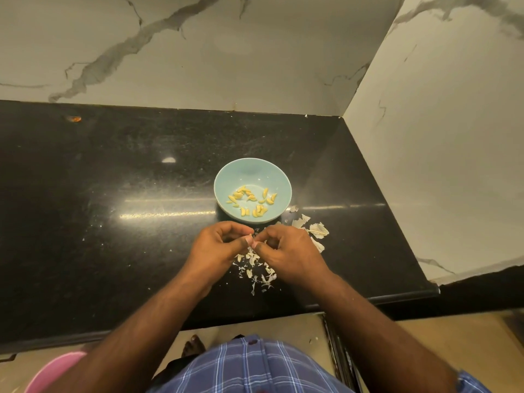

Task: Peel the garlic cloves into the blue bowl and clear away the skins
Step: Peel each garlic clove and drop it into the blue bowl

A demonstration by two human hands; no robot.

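Left hand (pixel 219 245), right hand (pixel 286 251): fingers curled, tips pinching together on tiny garlic clove (pixel 253 240) above skins (pixel 255 265).

Black stone counter (pixel 113 180) under blue bowl (pixel 226 177) and garlic skins (pixel 317 230).

The single head-worn view looks steeply forward and down from close above the black counter (pixel 113 194), facing the far marble wall (pixel 198 52).
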